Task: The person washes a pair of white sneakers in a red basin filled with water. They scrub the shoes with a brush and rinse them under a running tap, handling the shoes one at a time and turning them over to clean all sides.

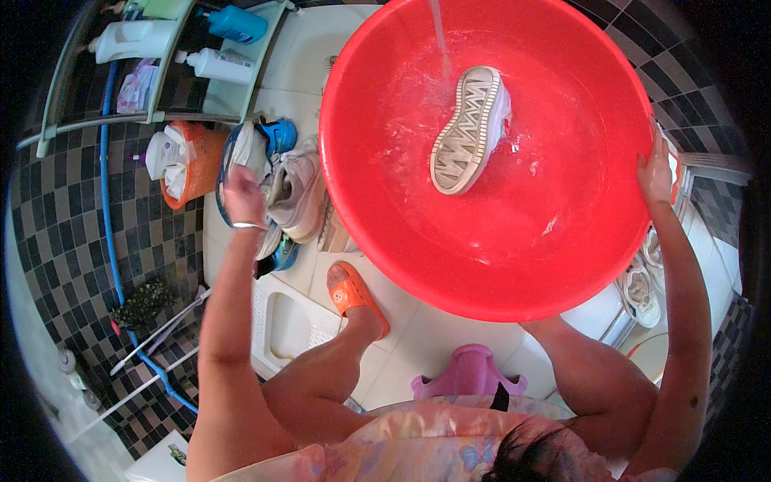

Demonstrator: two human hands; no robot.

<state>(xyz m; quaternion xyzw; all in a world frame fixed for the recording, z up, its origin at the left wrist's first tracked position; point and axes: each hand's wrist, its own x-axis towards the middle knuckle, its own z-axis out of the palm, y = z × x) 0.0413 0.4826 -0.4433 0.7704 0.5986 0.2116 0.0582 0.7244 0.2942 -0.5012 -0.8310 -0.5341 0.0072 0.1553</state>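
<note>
A large red plastic basin [385, 241] stands before me with water in it. A stream of water [441, 42] falls into it from above. In the water lies one shoe [467, 132], its pale zigzag-patterned sole facing up and some white upper showing on the right. My right hand [655, 172] grips the basin's right rim, thumb on the inner side. On the other side, my left hand [244, 196] is blurred above a heap of shoes, clear of the basin. Closest to it are a pale sneaker [296, 190] and a white shoe with blue edging [250, 144]; its fingers are unclear.
An orange basket [202, 159] and a shelf rack [256, 45] with bottles stand at left. A squat toilet pan [295, 325] is set in the floor near my orange slipper [361, 298]. A pink stool [468, 373] is beneath me. White shoes [639, 292] sit at right.
</note>
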